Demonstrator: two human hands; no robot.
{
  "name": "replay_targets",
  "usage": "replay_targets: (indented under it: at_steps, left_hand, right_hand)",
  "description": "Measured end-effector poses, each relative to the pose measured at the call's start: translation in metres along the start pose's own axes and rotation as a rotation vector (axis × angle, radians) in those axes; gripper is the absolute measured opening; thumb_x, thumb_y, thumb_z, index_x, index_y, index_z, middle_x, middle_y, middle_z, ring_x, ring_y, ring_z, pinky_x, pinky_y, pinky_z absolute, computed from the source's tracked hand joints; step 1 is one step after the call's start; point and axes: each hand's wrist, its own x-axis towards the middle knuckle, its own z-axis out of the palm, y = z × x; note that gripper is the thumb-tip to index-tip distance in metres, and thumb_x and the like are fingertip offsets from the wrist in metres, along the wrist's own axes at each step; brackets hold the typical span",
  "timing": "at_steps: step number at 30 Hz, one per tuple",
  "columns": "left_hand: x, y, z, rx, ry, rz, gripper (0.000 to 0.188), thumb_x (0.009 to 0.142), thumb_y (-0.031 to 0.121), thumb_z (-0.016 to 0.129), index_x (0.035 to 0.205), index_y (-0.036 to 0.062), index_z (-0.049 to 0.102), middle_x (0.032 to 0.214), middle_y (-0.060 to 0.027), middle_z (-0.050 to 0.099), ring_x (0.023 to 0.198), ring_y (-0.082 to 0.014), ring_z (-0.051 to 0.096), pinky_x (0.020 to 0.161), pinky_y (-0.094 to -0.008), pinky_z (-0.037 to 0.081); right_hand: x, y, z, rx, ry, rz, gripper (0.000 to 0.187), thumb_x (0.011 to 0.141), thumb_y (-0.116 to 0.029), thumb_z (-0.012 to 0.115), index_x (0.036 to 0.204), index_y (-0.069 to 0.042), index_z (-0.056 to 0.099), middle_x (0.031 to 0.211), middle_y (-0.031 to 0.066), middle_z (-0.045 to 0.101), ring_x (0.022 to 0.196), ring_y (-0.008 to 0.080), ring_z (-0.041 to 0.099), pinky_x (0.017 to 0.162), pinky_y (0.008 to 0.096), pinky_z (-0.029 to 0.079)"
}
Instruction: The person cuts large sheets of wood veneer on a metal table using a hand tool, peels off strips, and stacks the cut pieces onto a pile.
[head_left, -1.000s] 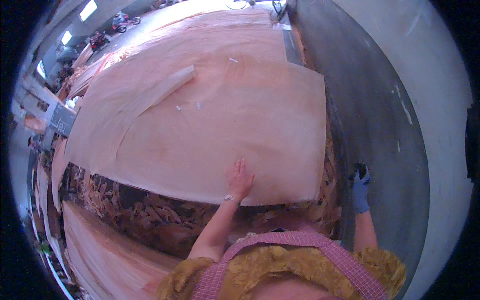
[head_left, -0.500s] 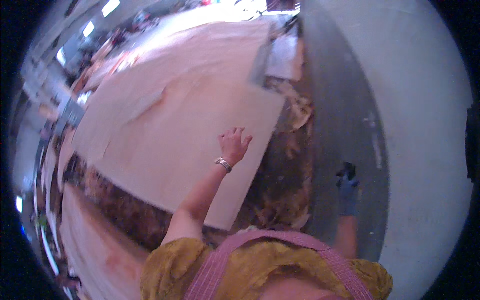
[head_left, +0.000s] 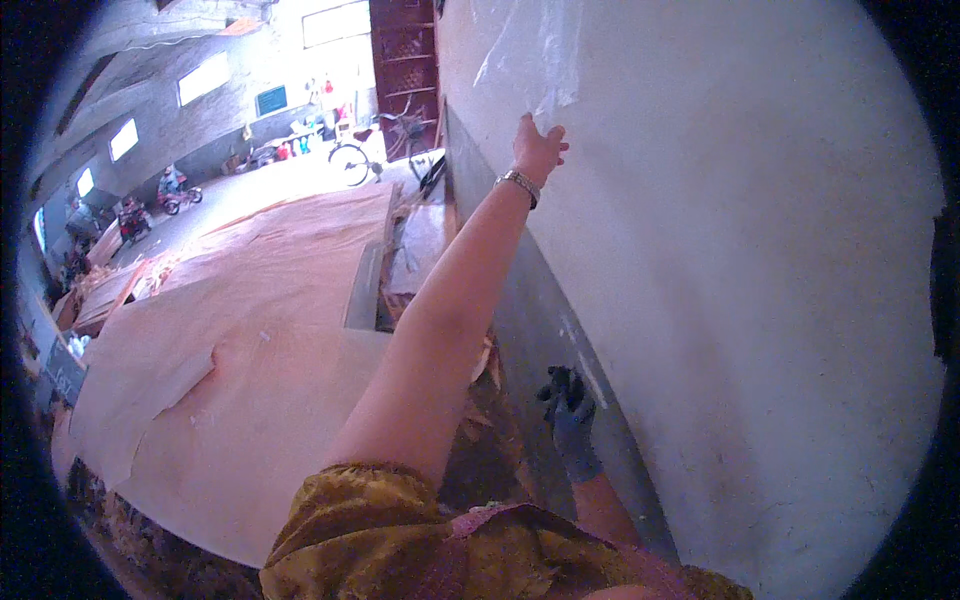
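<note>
Garment: one mustard-yellow sleeve [head_left: 345, 520] with a pink checked apron strap [head_left: 560, 545] crossing it, at the lower edge, nearest the camera.

Right hand [head_left: 570, 405]: one, in a dark blue-grey glove, held low beside the grey base band of the wall; fingers curled, empty as far as the view shows, though whether they press together cannot be told.

Veneer sheets: one large pale pink wood veneer sheet [head_left: 250, 400] lies flat on top of a stack to the left of the arms; a loose torn flap [head_left: 150, 395] rests on its left part. More sheets [head_left: 300, 240] of the same colour extend beyond it.

Scrap: brown veneer offcuts [head_left: 490, 400] fill the gap between the stack and the wall.

Left hand [head_left: 538, 150]: one, bare, on a fully outstretched arm, raised high against the wall; fingers spread, fingertips touching the lower edge of the plastic film, not closed on it.

Wristwatch [head_left: 518, 184]: one, metal band, on the left wrist.

Plastic film [head_left: 540, 55]: one clear, crinkled, glossy sheet hanging against the white plastered wall [head_left: 760, 250], upper centre, just above the left hand.

Background: one bicycle [head_left: 372, 150] by a dark red door [head_left: 405, 50]; a person on a small vehicle [head_left: 172, 190] far left; four bright windows [head_left: 205, 78] in the far wall.
</note>
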Motion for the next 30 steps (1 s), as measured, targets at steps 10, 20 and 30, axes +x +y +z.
replay_targets:
  at_steps: [10, 20, 30]
  left_hand:
    - [-0.109, -0.058, -0.074, -0.05, -0.384, -0.281, 0.018, 0.089, 0.019, 0.07, 0.084, 0.001, 0.069, 0.072, -0.0031, 0.065, 0.063, -0.0091, 0.059, 0.057, -0.0251, 0.048]
    - [-0.273, -0.067, -0.253, 0.32, -0.861, -0.319, 0.019, 0.091, 0.023, 0.064, 0.092, 0.0047, 0.067, 0.078, -0.0073, 0.066, 0.073, -0.0152, 0.063, 0.066, -0.0316, 0.05]
    - [-0.233, 0.038, -0.185, -0.353, -0.43, -0.278, 0.041, 0.101, 0.037, 0.051, 0.104, -0.0031, 0.063, 0.096, -0.0144, 0.072, 0.093, -0.0169, 0.066, 0.081, -0.0335, 0.054]
  right_hand:
    - [0.118, -0.096, 0.032, -0.064, 0.209, -0.457, 0.02, 0.098, -0.014, 0.059, 0.111, -0.001, 0.066, 0.1, 0.0018, 0.068, 0.087, 0.0079, 0.06, 0.077, 0.0239, 0.049]
    - [0.168, -0.203, 0.123, 0.146, -0.047, -0.45, 0.028, 0.095, -0.019, 0.057, 0.119, -0.007, 0.066, 0.094, 0.0048, 0.068, 0.082, 0.0133, 0.063, 0.066, 0.026, 0.047]
    - [0.044, -0.071, 0.134, 0.105, -0.196, -0.23, 0.03, 0.095, -0.019, 0.062, 0.12, -0.002, 0.058, 0.088, 0.0032, 0.06, 0.072, 0.0099, 0.056, 0.063, 0.0224, 0.045]
